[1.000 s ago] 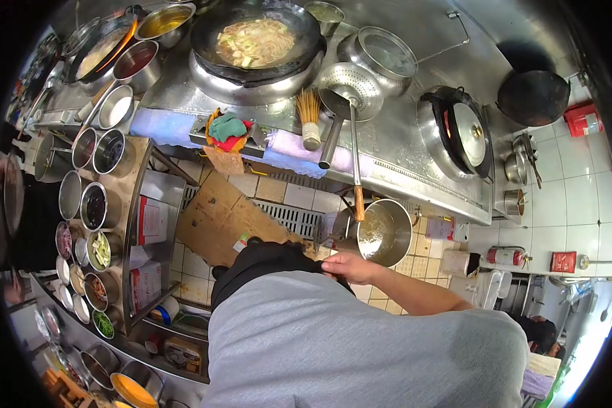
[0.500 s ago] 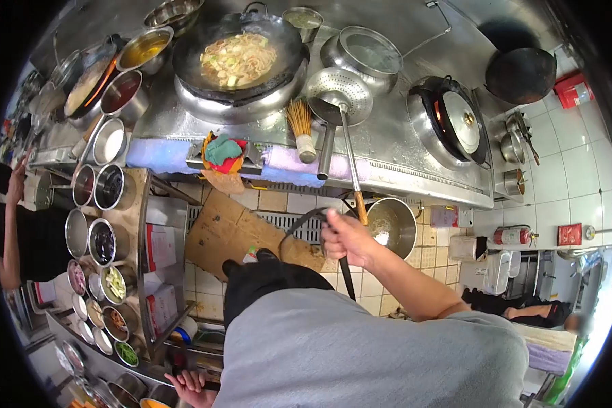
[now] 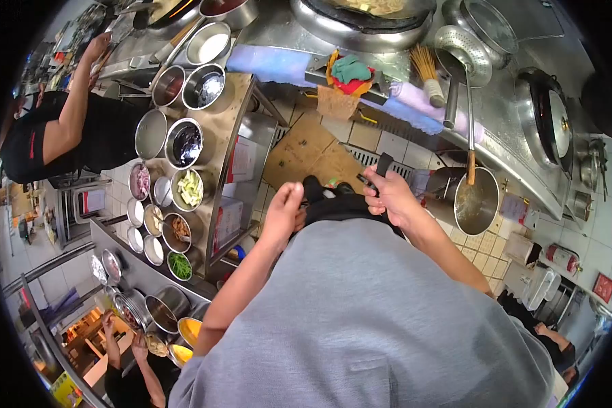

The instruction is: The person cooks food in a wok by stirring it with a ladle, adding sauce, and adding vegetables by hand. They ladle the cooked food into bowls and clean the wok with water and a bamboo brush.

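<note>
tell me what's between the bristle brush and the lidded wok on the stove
In the head view, a thick metal handle and a long wood-tipped handle lie between the brush and the wok.

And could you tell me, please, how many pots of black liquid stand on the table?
2. The first pot stands by the stove end of the table; the second pot sits between it and the pale green chunks. A further one may be hidden.
</note>
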`<state>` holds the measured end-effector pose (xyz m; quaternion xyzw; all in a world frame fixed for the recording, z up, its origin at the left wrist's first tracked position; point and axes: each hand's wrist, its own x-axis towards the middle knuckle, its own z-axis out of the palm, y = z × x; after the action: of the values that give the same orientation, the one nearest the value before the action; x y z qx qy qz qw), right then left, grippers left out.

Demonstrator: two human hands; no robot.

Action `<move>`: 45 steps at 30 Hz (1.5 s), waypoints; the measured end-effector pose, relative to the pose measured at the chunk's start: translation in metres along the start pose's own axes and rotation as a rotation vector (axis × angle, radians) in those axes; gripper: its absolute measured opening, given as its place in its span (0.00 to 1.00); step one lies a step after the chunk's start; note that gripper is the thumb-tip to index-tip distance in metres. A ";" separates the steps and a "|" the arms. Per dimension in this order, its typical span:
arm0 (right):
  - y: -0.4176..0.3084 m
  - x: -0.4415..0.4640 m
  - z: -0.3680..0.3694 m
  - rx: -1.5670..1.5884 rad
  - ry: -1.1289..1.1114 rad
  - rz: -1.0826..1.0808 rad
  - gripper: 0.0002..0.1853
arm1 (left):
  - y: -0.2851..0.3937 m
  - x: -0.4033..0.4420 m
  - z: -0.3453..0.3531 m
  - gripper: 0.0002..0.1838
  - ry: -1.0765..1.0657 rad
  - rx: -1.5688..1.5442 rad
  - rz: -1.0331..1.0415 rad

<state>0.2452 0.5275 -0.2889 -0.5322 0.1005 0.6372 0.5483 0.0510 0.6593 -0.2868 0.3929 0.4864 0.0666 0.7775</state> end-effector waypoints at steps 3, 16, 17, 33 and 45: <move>0.015 0.003 0.023 -0.134 -0.032 -0.019 0.04 | 0.006 0.012 0.001 0.12 -0.121 0.106 -0.001; 0.023 0.004 0.068 -0.617 0.004 -0.071 0.09 | 0.009 0.037 -0.021 0.11 -0.321 0.439 0.424; 0.025 0.005 0.069 -0.691 0.004 -0.120 0.09 | 0.011 0.036 -0.020 0.11 -0.331 0.432 0.389; 0.062 -0.035 0.004 -0.678 0.135 -0.312 0.10 | -0.046 0.042 0.031 0.10 -0.559 0.610 0.306; 0.139 -0.159 -0.194 -0.446 0.409 -0.423 0.11 | -0.154 -0.022 0.232 0.13 -0.749 1.075 0.264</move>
<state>0.2163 0.2431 -0.3074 -0.7640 -0.0459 0.3965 0.5070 0.1844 0.4171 -0.3245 0.7785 0.0970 -0.2313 0.5754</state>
